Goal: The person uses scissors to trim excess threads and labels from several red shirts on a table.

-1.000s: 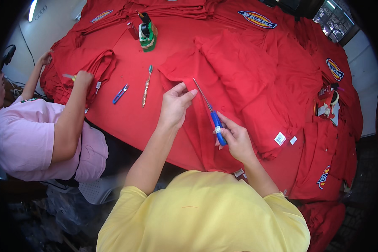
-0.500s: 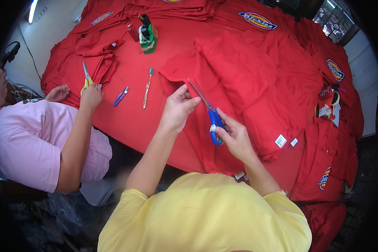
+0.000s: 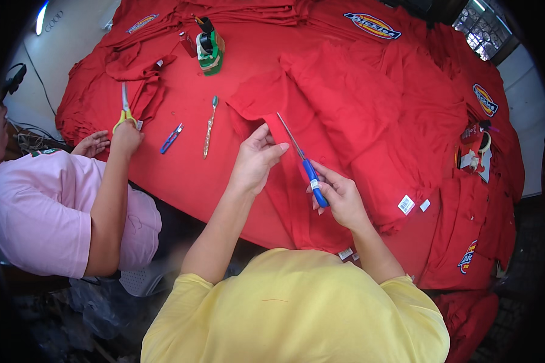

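The left hand is in the middle of the frame, and its fingers pinch the edge of a red cloth. The right hand is just right of it, closed around the blue handle of the scissors. The thin blades point up and to the left, and they sit right beside the pinched bit of cloth. I cannot tell if the blades are open or shut. The cloth lies on the table, which is covered in red all over, with more red clothes piled at the right and along the top. The cloth looks soft, light and floppy, so I think it will bend and slip if it is not pulled tight; the best place to hold it is close to the edge, near the blades. At the left, another person in a pink shirt holds yellow scissors. Small blue snips and a thin metal tool lie between the two people. A green thing stands at the top.
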Available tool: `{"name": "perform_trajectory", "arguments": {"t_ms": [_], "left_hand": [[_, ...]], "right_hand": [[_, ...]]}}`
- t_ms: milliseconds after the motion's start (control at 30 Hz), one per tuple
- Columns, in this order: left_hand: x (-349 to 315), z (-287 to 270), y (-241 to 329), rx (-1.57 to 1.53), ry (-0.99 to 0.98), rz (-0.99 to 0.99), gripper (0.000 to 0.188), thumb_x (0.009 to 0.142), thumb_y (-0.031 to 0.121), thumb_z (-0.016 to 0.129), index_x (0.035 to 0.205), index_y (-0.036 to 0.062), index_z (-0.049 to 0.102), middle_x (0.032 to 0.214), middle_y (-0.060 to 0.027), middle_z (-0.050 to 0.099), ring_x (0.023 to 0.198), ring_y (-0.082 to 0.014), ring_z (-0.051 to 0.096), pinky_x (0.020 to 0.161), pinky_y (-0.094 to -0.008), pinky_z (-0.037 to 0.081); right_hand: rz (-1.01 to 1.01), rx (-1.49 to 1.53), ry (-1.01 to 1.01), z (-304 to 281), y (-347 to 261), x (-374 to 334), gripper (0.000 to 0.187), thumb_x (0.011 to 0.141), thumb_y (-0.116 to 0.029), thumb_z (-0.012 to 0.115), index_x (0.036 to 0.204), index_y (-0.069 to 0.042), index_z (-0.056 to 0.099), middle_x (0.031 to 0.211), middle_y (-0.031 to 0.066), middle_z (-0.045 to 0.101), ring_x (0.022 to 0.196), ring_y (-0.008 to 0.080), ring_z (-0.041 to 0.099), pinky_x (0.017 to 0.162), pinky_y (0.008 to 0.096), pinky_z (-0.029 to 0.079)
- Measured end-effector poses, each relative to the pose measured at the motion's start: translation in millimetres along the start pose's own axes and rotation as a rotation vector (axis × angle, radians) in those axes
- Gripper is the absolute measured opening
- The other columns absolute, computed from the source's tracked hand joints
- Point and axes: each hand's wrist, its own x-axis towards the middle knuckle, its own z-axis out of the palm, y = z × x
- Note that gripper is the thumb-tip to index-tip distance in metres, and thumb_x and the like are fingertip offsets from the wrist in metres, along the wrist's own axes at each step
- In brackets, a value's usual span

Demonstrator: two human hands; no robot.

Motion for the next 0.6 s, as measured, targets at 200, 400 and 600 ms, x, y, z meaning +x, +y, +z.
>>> {"name": "perform_trajectory", "arguments": {"t_ms": [200, 400, 600], "left_hand": [[12, -6, 3, -0.151, 0.038, 0.065, 0.029, 0.086, -0.001, 0.057, 0.114, -0.0017, 0.056, 0.099, -0.0048, 0.062, 0.098, -0.012, 0.055, 0.083, -0.0247, 0.043], [12, -11, 1, -0.033, -0.011, 0.018, 0.03, 0.085, -0.003, 0.057, 0.115, 0.0011, 0.056, 0.097, -0.0035, 0.061, 0.089, -0.0105, 0.058, 0.078, -0.0238, 0.046], [12, -8, 2, -0.052, 0.007, -0.005, 0.034, 0.084, -0.006, 0.057, 0.117, 0.0019, 0.055, 0.094, -0.0031, 0.061, 0.084, -0.0096, 0.058, 0.072, -0.0233, 0.047]], "right_hand": [[-0.154, -0.256, 0.075, 5, 5, 1, 0.05, 0.088, -0.014, 0.058, 0.134, 0.001, 0.043, 0.088, 0.0086, 0.06, 0.071, 0.0131, 0.059, 0.063, 0.0256, 0.05], [-0.321, -0.417, 0.101, 6, 15, 12, 0.054, 0.086, -0.019, 0.062, 0.133, 0.001, 0.044, 0.088, 0.0136, 0.06, 0.079, 0.0193, 0.059, 0.074, 0.03, 0.047], [-0.083, -0.2, 0.055, 5, 7, 14, 0.047, 0.09, -0.01, 0.054, 0.136, -0.002, 0.042, 0.091, 0.0071, 0.06, 0.07, 0.0105, 0.057, 0.058, 0.0244, 0.048]]}}
